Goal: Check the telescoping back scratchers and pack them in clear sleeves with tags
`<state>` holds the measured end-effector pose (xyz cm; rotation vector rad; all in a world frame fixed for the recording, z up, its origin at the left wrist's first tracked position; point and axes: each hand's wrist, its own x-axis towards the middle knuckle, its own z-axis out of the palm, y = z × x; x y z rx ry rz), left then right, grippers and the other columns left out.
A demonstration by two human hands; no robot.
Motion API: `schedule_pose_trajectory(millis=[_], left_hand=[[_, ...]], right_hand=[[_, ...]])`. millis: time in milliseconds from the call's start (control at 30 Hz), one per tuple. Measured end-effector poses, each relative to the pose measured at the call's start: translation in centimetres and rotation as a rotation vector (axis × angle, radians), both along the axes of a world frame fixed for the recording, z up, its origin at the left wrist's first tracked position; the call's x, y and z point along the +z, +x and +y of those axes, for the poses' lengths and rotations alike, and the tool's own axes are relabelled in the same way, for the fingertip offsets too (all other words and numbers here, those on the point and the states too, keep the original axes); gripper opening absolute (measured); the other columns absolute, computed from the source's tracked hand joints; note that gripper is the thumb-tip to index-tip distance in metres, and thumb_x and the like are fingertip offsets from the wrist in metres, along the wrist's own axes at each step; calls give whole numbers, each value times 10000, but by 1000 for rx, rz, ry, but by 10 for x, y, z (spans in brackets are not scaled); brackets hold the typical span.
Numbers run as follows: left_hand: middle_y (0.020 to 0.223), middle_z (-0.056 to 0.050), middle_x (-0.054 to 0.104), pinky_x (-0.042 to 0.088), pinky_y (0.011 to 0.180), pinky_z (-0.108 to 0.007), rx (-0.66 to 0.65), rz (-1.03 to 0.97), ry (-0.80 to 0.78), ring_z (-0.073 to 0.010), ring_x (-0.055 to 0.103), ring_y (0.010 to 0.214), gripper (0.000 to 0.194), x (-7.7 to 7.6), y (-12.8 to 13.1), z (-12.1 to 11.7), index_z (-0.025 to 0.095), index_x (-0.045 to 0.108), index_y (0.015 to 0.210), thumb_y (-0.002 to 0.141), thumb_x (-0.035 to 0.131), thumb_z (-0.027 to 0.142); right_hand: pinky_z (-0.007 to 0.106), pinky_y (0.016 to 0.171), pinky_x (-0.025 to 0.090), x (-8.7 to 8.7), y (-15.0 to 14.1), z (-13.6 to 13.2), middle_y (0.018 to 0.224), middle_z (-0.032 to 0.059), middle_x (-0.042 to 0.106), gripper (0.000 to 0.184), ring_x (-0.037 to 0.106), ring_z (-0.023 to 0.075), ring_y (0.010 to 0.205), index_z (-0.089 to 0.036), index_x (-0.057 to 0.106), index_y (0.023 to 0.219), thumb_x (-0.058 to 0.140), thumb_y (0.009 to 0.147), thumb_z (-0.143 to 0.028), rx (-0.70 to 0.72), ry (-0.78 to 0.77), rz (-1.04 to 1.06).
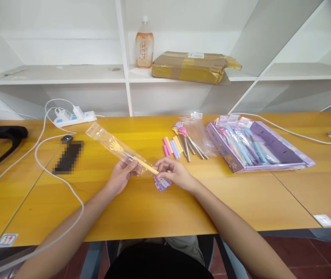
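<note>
A yellow back scratcher (144,165) with a small hand-shaped head and a metal rod lies slantwise inside a clear plastic bag (98,133). My left hand (123,172) is closed around the bag and scratcher near the middle. The fingers of my right hand (172,173) pinch the end of the yellow handle. Under my right fingers, several purple printed cards (162,183) lie on the table. Beyond that hand are loose metal scratcher rods with pink, purple and yellow hand heads (183,131), beside several pastel handle sleeves (169,145).
A purple display box (281,167) holds bagged scratchers at right, with clear bags (201,135) beside it. A power strip (76,118), a white cable (66,182) and a dark pixelated object (69,157) are at left. A bottle (144,46) and cardboard box (188,68) stand on the shelf.
</note>
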<state>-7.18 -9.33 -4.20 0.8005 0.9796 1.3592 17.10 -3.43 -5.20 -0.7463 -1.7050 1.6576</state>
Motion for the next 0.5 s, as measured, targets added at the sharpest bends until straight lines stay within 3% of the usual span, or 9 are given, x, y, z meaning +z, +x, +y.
schedule_pose_trajectory(millis=[167,333,400,500], left_hand=[[761,-51,753,561,608,-278,-156,55,-29,-157,672,624,440,-8,11,-10,155,755,937,796,912,541],[819,-63,775,566,649,-294,-340,217,-12,-187,692,688,403,-13,17,-13,171,803,945,815,887,543],[834,-61,778,560,666,-294,-356,242,-11,-196,696,721,381,-12,18,-12,179,813,921,813,887,536],[864,-58,785,537,693,-286,-261,217,-12,-194,689,756,326,-11,16,-12,185,827,940,817,890,481]], right_hand=[[268,657,494,-6,-6,-4,838,-24,676,610,617,137,704,-211,646,1161,952,749,-543,3,106,-13],[273,644,477,-7,-10,-11,814,-35,638,576,586,142,683,-217,641,1190,884,829,-595,12,273,-107],[277,649,475,-7,-11,-13,808,-34,631,545,579,144,678,-218,644,1200,855,865,-593,6,313,-136],[283,670,488,-7,-10,-14,873,-8,652,505,590,150,705,-223,623,1272,777,947,-578,27,324,-129]])
